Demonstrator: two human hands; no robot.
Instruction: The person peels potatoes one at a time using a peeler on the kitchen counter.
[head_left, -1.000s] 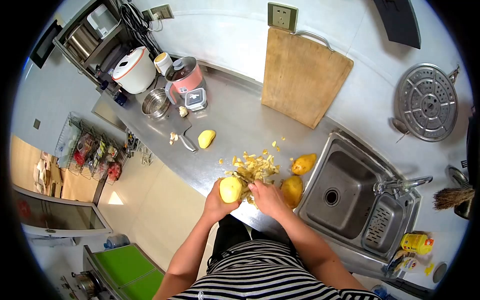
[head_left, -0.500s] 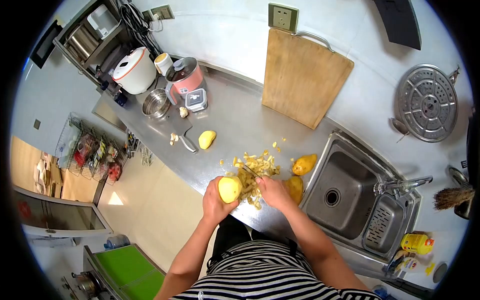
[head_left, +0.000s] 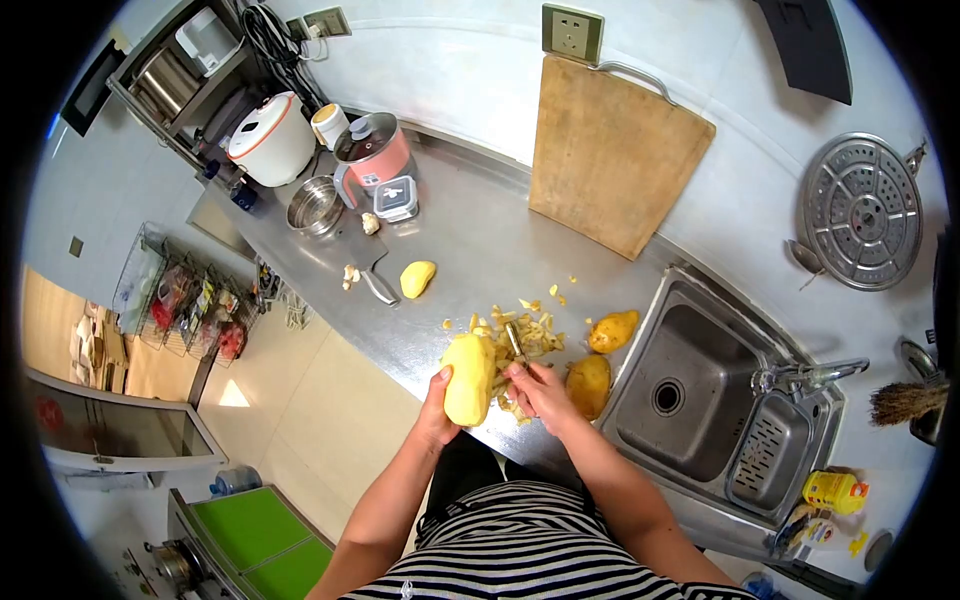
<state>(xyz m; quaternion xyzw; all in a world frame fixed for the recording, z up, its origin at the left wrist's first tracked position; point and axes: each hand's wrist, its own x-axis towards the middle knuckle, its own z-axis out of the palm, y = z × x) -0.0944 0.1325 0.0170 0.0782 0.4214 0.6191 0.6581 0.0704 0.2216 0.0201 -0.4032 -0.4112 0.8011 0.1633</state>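
A long peeled potato [head_left: 468,380] is gripped in my left hand [head_left: 437,412], upright over the counter's front edge. My right hand [head_left: 542,393] holds a metal peeler [head_left: 515,341], its head pointing up and away, apart from the potato. Under and behind it lies a heap of peelings [head_left: 541,332]. Two unpeeled potatoes, one farther back [head_left: 613,330] and one nearer [head_left: 588,386], lie beside the sink. Another peeled potato [head_left: 417,279] rests to the left, near a knife [head_left: 380,287].
A steel sink [head_left: 680,380] is at the right. A wooden cutting board [head_left: 615,155] leans on the wall. At the back left stand a rice cooker [head_left: 272,140], a pink pot [head_left: 374,155], a steel bowl [head_left: 315,206] and a lidded container [head_left: 396,199].
The potato in my left hand has turned from end-on to lengthwise. My right hand has swung the peeler to a more upright angle.
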